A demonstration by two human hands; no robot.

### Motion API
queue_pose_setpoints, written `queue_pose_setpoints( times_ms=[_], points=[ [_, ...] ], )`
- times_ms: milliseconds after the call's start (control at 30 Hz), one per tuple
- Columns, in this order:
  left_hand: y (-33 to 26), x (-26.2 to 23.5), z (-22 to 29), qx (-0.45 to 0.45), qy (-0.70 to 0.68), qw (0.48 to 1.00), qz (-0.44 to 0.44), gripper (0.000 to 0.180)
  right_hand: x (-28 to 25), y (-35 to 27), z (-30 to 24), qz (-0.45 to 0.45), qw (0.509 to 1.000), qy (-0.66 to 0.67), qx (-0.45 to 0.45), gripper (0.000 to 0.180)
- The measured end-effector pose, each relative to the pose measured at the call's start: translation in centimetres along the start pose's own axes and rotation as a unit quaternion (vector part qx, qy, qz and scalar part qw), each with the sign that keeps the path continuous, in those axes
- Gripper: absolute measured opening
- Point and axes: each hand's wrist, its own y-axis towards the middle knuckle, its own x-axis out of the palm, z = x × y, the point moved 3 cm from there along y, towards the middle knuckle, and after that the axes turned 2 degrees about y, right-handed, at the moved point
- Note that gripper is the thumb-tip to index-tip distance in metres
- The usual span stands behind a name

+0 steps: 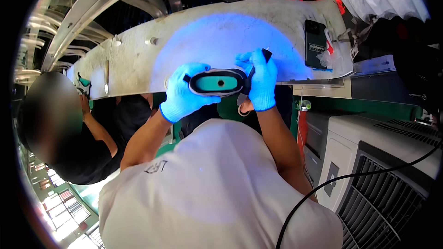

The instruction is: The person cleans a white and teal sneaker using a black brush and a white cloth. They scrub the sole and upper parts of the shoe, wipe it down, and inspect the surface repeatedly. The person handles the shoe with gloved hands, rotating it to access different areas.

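A dark shoe (220,83) with a teal inside and a round dark spot on it is held over the near edge of the worktable, its opening facing up. My left hand (185,93), in a knit glove lit blue, grips the shoe's left end, fingers along the far side and thumb along the near side. At the shoe's right end, my gloved right hand (262,80) is closed round a black strap-like piece (266,55) that sticks out above the fingers. Whether this piece belongs to the shoe is hard to tell.
Blue light falls on the pale, stained worktable (134,41). A black phone-like object (315,44) lies at its right, a thin tool (106,77) at its left. A person (78,143) sits at left near another shoe (83,82). Right stands a grey machine (341,157) with a black cable (350,175).
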Motion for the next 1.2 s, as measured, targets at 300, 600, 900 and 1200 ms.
queue_pose_setpoints(
  times_ms=[300,600,900,1200],
  points=[
    [-0.9,-0.5,-0.4,0.225,0.057,0.971,0.052,0.036,1.4,0.2,-1.3,-0.100,0.984,-0.127,0.079,0.029],
    [-3.4,0.9,-0.7,0.246,0.078,0.965,0.043,0.028,4.6,2.7,-3.0,-0.345,0.803,-0.438,0.211,0.027],
    [0.5,-0.4,0.4,0.135,0.029,0.981,0.135,0.054,5.1,4.8,-1.4,-0.293,0.857,-0.408,0.114,0.034],
    [11.7,-3.0,-3.6,-0.272,-0.011,0.960,-0.062,0.124,-1.6,10.2,-3.0,0.035,0.870,-0.480,-0.105,0.053]
  ],
)
